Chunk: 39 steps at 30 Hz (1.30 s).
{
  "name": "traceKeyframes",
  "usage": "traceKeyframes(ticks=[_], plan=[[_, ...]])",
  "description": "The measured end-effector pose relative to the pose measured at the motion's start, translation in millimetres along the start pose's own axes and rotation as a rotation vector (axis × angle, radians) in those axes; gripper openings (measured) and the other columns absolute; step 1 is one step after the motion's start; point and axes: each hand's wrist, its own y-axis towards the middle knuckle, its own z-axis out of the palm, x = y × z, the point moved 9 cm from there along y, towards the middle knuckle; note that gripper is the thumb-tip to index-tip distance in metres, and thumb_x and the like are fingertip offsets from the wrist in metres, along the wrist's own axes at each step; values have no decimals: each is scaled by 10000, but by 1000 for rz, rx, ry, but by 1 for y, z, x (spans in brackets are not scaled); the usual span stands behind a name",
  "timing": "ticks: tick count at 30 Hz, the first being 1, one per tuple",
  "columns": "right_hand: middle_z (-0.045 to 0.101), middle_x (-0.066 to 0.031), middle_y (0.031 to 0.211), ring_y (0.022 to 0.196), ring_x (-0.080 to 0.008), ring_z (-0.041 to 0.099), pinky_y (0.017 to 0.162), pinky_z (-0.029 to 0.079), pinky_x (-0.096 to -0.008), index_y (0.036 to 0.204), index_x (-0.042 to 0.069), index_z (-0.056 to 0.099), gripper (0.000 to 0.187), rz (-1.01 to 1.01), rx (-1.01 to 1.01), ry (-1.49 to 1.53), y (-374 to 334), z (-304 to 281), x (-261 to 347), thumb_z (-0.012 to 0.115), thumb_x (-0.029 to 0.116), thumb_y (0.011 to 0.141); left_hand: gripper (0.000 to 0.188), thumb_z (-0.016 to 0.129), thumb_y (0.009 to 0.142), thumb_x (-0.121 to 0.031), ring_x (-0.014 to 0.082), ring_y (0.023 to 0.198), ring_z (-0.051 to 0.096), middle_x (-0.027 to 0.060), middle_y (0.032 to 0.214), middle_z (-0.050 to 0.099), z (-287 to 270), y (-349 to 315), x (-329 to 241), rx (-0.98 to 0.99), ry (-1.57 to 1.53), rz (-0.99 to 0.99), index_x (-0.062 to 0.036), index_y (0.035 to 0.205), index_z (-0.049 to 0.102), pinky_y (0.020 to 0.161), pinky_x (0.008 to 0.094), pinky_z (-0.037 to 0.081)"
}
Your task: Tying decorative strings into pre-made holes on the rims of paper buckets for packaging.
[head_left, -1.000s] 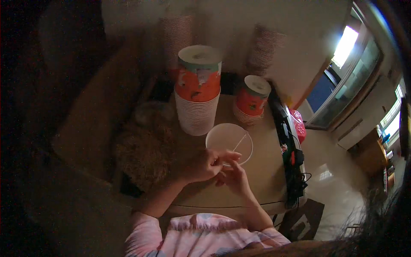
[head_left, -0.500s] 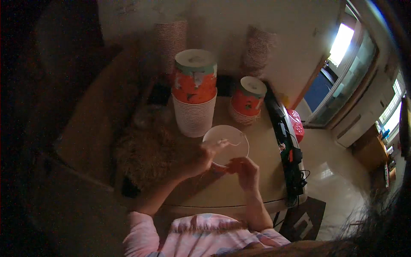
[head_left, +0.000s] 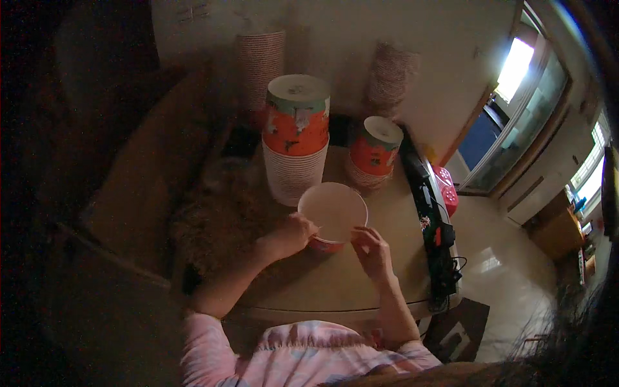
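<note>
A round paper tub (head_left: 333, 209), white inside and red-orange outside, stands open side up on the table before me. At its near left rim, my left hand (head_left: 292, 236) is closed in a pinch, with a bit of thin white string (head_left: 320, 228) showing by its fingertips. My right hand (head_left: 373, 250) grips the near right rim between thumb and fingers. Behind the tub rises a tall stack of nested paper tubs (head_left: 296, 138), upside down. A shorter upside-down stack (head_left: 375, 151) stands to its right.
Two more tall stacks of tubs (head_left: 260, 68) (head_left: 392, 77) stand by the wall. A brown fibrous bundle (head_left: 216, 226) lies on the left. Along the right table edge run a black strip and cables (head_left: 445, 258), with a red plastic stool (head_left: 446, 187) beyond.
The string looped over the tub's mouth has been drawn down out of sight. My left hand has dropped from above the opening to the rim; the tub has shifted slightly left.
</note>
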Motion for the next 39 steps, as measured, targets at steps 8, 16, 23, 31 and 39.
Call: traceKeyframes(ticks=[8, 16, 23, 31, 39], plan=[[564, -116, 1055, 929, -210, 580, 689, 500, -284, 962, 30, 600, 191, 24, -138, 130, -4, -1, 17, 608, -10, 776, 188, 627, 761, -110, 213, 782, 636, 116, 874, 663, -35, 4, -7, -55, -816, -362, -8, 918, 647, 734, 319, 492], [542, -117, 1127, 976, -226, 569, 749, 499, -304, 1112, 60, 554, 356, 36, -109, 116, -6, 15, 9, 641, 46, 767, 223, 583, 754, -57, 153, 743, 626, 124, 829, 664, -36, 12, -11, -109, -966, -134, 15, 959, 633, 700, 280, 482], [550, -115, 1123, 991, -222, 564, 761, 497, -312, 1149, 65, 540, 389, 83, -73, 146, -10, 21, 7, 639, 61, 772, 194, 609, 722, -42, 128, 752, 616, 99, 829, 661, -20, 11, 3, -15, -888, -360, 25, 903, 629, 690, 270, 483], [561, -118, 1126, 985, -194, 572, 757, 506, -279, 1074, 32, 556, 311, 141, -167, 237, -16, 18, 7, 624, -2, 772, 240, 613, 717, -43, 121, 764, 601, 86, 837, 646, -11, 16, 1, -1, -1119, -396, 36, 944, 606, 712, 260, 478], [586, -123, 1099, 957, -166, 586, 745, 510, -276, 994, 16, 579, 249, 97, -287, 287, -12, 8, 9, 602, -75, 763, 241, 623, 720, -57, 134, 761, 607, 92, 830, 647, 3, 35, -10, -58, -1051, -354, 42, 939, 604, 709, 267, 481]])
